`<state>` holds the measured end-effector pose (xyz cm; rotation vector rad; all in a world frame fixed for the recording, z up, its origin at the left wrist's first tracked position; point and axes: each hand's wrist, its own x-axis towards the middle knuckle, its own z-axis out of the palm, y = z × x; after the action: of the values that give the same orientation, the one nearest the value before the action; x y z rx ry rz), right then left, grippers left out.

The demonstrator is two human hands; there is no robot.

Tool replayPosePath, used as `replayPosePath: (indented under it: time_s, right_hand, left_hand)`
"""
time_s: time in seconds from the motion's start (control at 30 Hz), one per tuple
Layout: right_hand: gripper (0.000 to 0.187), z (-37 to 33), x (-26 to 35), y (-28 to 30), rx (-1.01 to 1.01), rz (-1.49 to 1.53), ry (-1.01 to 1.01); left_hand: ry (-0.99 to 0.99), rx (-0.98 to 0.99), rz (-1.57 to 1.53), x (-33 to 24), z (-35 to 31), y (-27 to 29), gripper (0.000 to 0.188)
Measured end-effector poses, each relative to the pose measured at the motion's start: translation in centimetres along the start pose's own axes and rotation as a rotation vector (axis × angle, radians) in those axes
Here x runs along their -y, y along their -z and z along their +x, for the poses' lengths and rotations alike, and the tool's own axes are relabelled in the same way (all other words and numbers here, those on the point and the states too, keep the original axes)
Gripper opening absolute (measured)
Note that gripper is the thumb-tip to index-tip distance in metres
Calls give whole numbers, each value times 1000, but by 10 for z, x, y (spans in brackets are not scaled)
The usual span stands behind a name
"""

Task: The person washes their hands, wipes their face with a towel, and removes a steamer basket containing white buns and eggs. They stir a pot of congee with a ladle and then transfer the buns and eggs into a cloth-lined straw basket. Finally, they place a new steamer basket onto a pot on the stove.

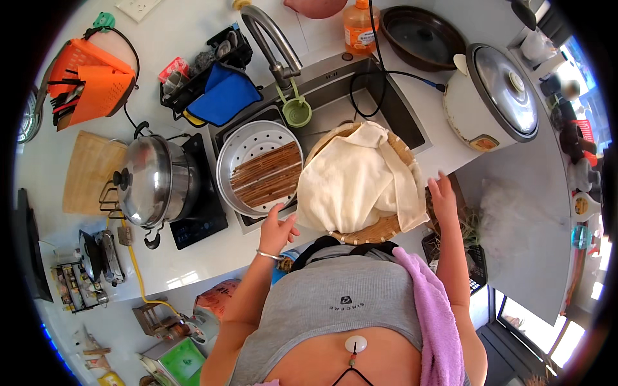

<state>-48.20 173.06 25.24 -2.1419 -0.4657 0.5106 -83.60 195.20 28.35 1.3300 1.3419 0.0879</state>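
A round woven basket (370, 230) sits over the near edge of the sink, with a cream cloth (351, 177) draped across it. Left of it, a metal steamer tray (248, 138) with round holes holds slatted brown sticks (267, 174), laid flat in two bands. My left hand (279, 233) is between the tray's near rim and the cloth, its fingers apart; whether it touches either cannot be told. Just off the basket's right edge, my right hand (443, 193) has its fingers stretched out and holds nothing.
A lidded steel pot (158, 180) stands on a black induction cooker (205, 212) at left. Behind are a faucet (273, 48), a green ladle-like cup (297, 112), a blue cloth (224, 96) and an orange utensil holder (100, 93). A large white cooker (476, 106) stands at right.
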Motion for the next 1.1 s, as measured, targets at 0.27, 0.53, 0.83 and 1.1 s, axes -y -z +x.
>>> replayPosePath:
  time_s: [0.27,0.53,0.83,1.1]
  right_hand:
    - [43,-36,-74,-7,372,822,-741]
    - [39,-9,39,24,274,1379,51]
    - [58,-3,70,-65,312,-346,596]
    - [53,-13,59,-27,-87,-297,658]
  left_hand:
    - [114,79,-330,20,-9,-22,37]
    - [135,97,-873,61,18,-47,24]
    - [-994,-177,522,-69,45,-82,38]
    - [-849,-169,833,-69,75,-94,54]
